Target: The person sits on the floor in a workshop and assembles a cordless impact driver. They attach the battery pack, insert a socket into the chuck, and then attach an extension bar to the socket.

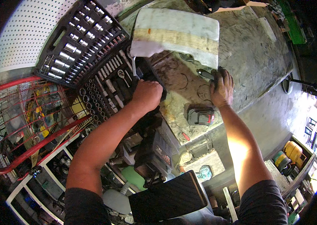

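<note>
My left hand is closed in a fist at the right edge of the open socket set case. From it rises a ratchet wrench with a shiny shank, its dark grip mostly hidden by my fingers. On the workbench to the right, my right hand curls around a dark grey and black hand tool; one end sticks out to the left and the rest is covered. A black and red battery pack sits just below that hand.
A stained white foam sheet lies across the back of the workbench. A red screwdriver rests near its front edge. The case lid, full of sockets, leans at the back left. A red wire basket stands left.
</note>
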Demonstrator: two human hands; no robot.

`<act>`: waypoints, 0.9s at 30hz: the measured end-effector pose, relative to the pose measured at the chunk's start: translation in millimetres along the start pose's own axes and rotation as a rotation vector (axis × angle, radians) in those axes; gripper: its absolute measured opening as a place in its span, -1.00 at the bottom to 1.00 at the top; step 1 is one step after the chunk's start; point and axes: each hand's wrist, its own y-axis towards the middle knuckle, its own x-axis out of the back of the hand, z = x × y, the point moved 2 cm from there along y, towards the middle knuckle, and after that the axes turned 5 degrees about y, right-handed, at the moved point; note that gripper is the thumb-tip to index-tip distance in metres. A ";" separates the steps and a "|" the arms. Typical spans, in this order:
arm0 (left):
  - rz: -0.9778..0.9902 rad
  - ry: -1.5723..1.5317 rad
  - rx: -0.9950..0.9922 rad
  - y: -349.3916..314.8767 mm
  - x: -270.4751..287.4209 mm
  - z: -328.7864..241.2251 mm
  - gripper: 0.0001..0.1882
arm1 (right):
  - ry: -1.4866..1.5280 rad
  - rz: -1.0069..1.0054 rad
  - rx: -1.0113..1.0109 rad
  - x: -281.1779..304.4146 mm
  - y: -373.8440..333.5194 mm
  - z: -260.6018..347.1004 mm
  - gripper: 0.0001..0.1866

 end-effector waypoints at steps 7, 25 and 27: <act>0.252 0.032 0.038 9.6 5.4 0.0 -0.86 | 0.026 -0.017 -0.005 3.0 0.4 2.4 -0.40; 0.326 -0.266 -0.005 11.3 26.5 8.0 -0.61 | 0.052 -0.042 0.017 13.6 2.4 8.9 -0.39; 0.242 -0.279 -0.054 7.9 25.9 4.9 -0.67 | 0.061 -0.015 0.000 14.5 3.1 9.5 -0.44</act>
